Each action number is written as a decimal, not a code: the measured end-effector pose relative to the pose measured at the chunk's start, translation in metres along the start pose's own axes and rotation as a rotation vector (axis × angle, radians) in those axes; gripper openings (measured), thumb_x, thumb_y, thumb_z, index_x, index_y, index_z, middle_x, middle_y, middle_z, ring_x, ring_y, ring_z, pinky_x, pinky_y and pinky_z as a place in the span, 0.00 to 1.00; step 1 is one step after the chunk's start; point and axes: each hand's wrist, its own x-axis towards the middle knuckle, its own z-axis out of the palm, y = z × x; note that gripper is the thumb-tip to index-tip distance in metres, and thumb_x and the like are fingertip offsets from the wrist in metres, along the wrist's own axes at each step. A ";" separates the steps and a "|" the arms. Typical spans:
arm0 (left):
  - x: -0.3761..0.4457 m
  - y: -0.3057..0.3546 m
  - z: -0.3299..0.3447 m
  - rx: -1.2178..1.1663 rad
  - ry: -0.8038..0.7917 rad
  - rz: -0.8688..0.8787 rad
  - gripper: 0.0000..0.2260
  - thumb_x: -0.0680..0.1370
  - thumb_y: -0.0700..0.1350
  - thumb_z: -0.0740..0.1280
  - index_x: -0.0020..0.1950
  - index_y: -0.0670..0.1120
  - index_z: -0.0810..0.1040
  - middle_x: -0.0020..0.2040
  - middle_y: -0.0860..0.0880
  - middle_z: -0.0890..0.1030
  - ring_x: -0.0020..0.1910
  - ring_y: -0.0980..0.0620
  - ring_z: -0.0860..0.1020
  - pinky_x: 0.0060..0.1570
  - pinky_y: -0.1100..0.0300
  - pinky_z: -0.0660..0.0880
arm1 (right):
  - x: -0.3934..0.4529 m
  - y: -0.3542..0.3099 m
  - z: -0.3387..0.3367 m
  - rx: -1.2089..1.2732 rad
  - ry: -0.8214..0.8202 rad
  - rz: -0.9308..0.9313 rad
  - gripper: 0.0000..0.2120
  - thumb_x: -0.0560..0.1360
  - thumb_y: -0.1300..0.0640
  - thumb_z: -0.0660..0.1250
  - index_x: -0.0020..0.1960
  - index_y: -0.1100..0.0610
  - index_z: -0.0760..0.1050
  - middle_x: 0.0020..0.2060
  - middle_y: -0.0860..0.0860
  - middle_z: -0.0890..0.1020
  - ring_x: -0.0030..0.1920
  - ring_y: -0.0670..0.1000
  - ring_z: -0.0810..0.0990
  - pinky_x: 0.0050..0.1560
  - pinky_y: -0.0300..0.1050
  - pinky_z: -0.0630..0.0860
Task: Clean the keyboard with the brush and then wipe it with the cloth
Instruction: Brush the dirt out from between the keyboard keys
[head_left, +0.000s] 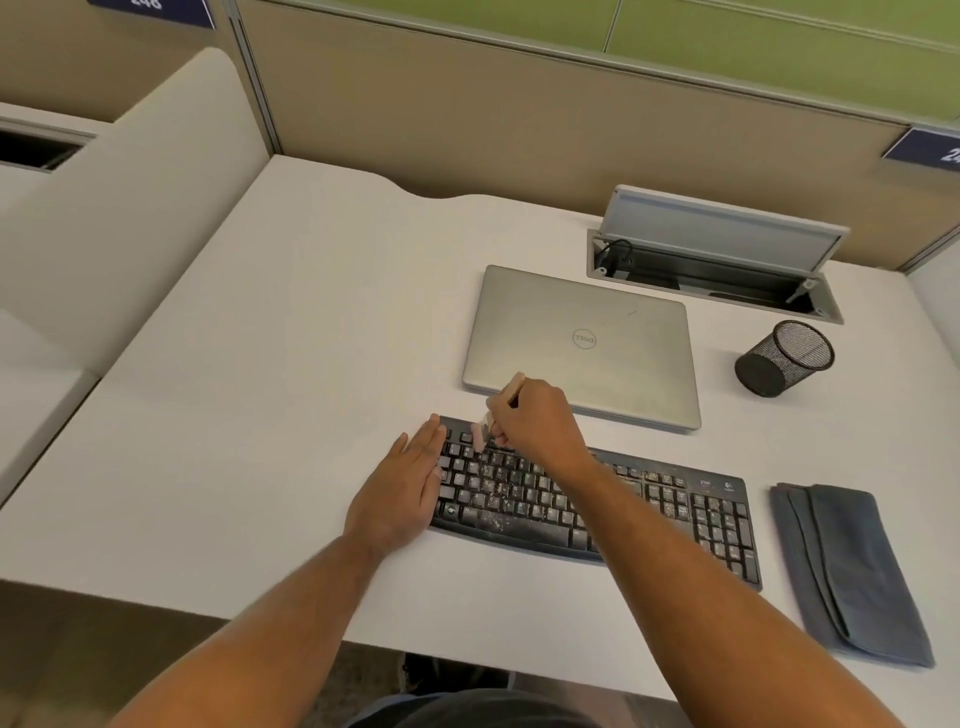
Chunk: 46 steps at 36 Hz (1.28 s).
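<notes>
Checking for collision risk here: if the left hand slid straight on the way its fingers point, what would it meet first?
The left hand lies flat at the keyboard's left end, fingers aimed up-right. The first thing met would probably be the brush in the right hand; depth is unclear.

bare forearms, no sleeves, left hand (402, 486), right hand (537, 421), dark top
</notes>
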 end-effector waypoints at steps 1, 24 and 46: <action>0.000 0.000 -0.001 0.003 0.000 0.001 0.27 0.84 0.51 0.46 0.83 0.47 0.54 0.83 0.54 0.51 0.80 0.61 0.51 0.79 0.61 0.44 | 0.000 0.000 0.000 -0.028 -0.032 0.002 0.15 0.81 0.55 0.65 0.41 0.61 0.83 0.32 0.52 0.86 0.35 0.52 0.87 0.44 0.56 0.86; -0.001 0.018 -0.014 -0.075 0.029 -0.111 0.28 0.85 0.43 0.54 0.84 0.48 0.49 0.81 0.52 0.61 0.77 0.58 0.55 0.72 0.74 0.37 | 0.013 -0.020 -0.023 -0.429 -0.265 -0.258 0.08 0.81 0.52 0.66 0.48 0.55 0.80 0.43 0.50 0.84 0.45 0.52 0.82 0.48 0.52 0.80; -0.001 0.007 -0.006 -0.070 0.011 -0.056 0.28 0.84 0.46 0.52 0.84 0.49 0.48 0.82 0.52 0.59 0.79 0.57 0.60 0.79 0.63 0.44 | 0.005 -0.022 0.000 0.162 0.037 -0.029 0.07 0.79 0.60 0.66 0.46 0.54 0.82 0.35 0.49 0.85 0.37 0.51 0.87 0.44 0.53 0.86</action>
